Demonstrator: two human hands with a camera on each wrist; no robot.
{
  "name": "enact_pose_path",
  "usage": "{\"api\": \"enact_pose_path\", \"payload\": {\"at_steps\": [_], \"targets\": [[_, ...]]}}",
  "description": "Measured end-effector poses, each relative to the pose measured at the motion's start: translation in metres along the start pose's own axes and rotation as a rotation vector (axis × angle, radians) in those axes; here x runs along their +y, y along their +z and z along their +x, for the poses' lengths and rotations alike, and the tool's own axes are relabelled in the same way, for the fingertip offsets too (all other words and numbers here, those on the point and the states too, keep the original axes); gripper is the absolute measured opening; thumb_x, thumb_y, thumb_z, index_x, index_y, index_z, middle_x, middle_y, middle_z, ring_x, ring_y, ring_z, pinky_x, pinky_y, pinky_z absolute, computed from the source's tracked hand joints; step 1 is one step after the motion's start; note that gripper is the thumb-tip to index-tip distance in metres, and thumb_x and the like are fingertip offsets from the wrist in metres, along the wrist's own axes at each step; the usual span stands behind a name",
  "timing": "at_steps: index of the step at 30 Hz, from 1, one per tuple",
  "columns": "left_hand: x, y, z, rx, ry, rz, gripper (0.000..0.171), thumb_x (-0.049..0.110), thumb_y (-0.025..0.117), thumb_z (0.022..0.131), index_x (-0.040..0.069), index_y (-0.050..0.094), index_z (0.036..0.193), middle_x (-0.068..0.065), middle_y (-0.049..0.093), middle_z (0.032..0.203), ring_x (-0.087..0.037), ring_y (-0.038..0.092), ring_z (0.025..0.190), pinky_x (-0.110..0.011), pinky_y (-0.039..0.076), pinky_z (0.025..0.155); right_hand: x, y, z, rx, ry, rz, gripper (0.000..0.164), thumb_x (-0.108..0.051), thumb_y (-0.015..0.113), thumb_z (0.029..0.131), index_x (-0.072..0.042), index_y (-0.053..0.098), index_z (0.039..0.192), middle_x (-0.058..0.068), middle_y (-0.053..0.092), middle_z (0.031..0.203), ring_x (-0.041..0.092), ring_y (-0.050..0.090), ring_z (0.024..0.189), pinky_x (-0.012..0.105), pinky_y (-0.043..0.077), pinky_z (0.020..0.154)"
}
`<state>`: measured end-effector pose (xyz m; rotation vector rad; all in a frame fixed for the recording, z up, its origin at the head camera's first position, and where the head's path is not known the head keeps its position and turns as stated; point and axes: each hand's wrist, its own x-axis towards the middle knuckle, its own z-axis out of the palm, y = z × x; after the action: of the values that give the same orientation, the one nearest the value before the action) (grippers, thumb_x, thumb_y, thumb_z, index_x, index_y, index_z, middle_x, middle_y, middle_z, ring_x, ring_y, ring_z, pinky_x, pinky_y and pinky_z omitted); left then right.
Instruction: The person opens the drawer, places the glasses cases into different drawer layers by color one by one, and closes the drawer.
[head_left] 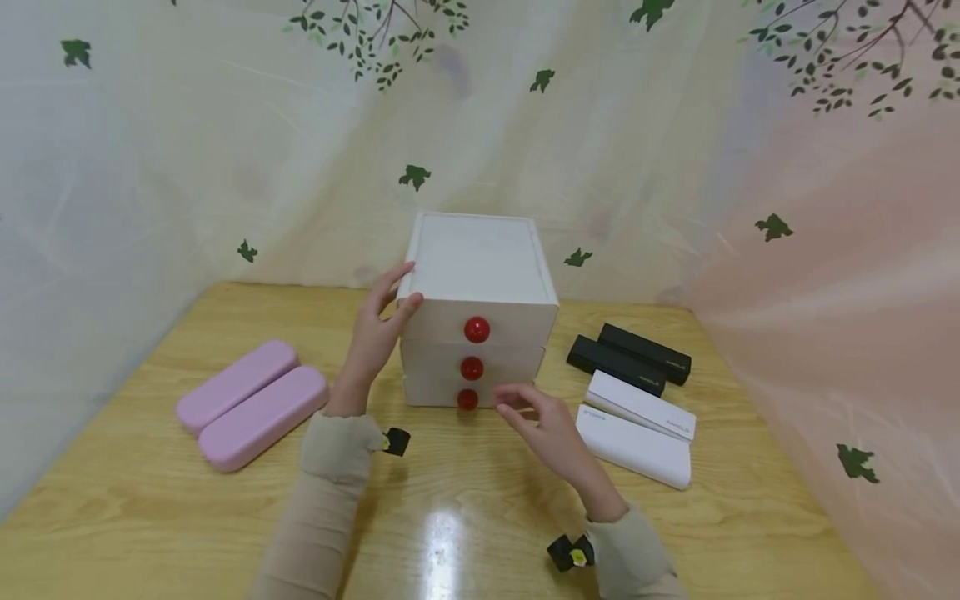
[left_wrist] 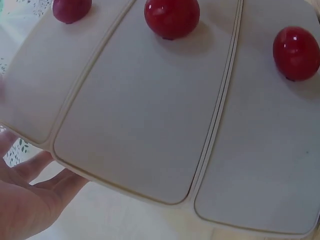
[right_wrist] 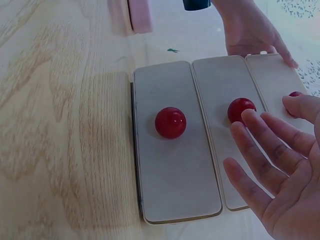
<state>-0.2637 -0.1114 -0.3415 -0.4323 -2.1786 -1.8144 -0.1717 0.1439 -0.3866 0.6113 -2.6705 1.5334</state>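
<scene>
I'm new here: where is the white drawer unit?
In the head view, the white drawer unit stands centrally, between the pink cases on the left and the black cases on the right; the left hand touches its left side.

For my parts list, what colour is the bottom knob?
The knob is red, clearest in the right wrist view.

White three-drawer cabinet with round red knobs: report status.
Left hand touching left side of white cabinet. Right hand empty, near bottom drawer. All three drawers closed. Pale purple rounded cases left, black oblong boxes and white oblong boxes right, none blocking drawers.
</scene>
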Motion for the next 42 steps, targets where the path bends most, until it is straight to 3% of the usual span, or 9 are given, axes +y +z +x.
{"api": "enact_pose_path", "payload": {"at_steps": [7, 15, 24, 34, 42], "targets": [[0.006, -0.005, -0.004, 0.022, -0.037, 0.003, 0.051, 0.027, 0.059, 0.097, 0.021, 0.045, 0.146, -0.004, 0.037, 0.155, -0.034, 0.041, 0.137, -0.056, 0.041, 0.107, -0.003, 0.002, 0.002, -0.009, 0.01, 0.017, 0.034, -0.024, 0.055, 0.099, -0.002, 0.06, 0.125, 0.014, 0.069, 0.115, 0.026, 0.064, 0.107, 0.039, 0.055, 0.091], [0.016, -0.011, -0.005, -0.018, -0.06, 0.052, 0.052, 0.027, 0.06, 0.097, 0.019, 0.045, 0.146, -0.003, 0.039, 0.154, -0.031, 0.046, 0.135, -0.052, 0.045, 0.104, -0.007, 0.004, 0.007, 0.006, 0.006, 0.061, 0.033, -0.024, 0.055, 0.099, -0.003, 0.06, 0.125, 0.013, 0.07, 0.113, 0.025, 0.065, 0.106, 0.029, 0.056, 0.088], [0.02, -0.014, -0.004, -0.034, -0.036, 0.076, 0.05, 0.022, 0.059, 0.097, 0.016, 0.047, 0.145, -0.006, 0.043, 0.152, -0.032, 0.05, 0.132, -0.052, 0.045, 0.102, -0.016, 0.003, 0.021, 0.005, 0.024, 0.138, 0.033, -0.023, 0.053, 0.1, -0.003, 0.059, 0.126, 0.018, 0.068, 0.112, 0.031, 0.065, 0.106, 0.035, 0.056, 0.089], [0.021, -0.014, -0.006, -0.027, -0.024, 0.087, 0.049, 0.02, 0.06, 0.096, 0.014, 0.048, 0.143, -0.008, 0.045, 0.15, -0.032, 0.051, 0.131, -0.051, 0.046, 0.102, -0.03, 0.005, 0.035, 0.029, 0.09, 0.246, 0.036, -0.024, 0.051, 0.101, -0.001, 0.056, 0.128, 0.02, 0.067, 0.114, 0.032, 0.064, 0.107, 0.051, 0.053, 0.093], [0.02, -0.014, -0.005, -0.024, -0.029, 0.084, 0.049, 0.022, 0.061, 0.096, 0.015, 0.049, 0.143, -0.008, 0.045, 0.15, -0.032, 0.051, 0.131, -0.052, 0.045, 0.104, -0.033, 0.008, 0.045, 0.052, 0.092, 0.271, 0.035, -0.025, 0.052, 0.101, -0.001, 0.057, 0.125, 0.02, 0.067, 0.112, 0.027, 0.067, 0.103, 0.047, 0.054, 0.093]]}}
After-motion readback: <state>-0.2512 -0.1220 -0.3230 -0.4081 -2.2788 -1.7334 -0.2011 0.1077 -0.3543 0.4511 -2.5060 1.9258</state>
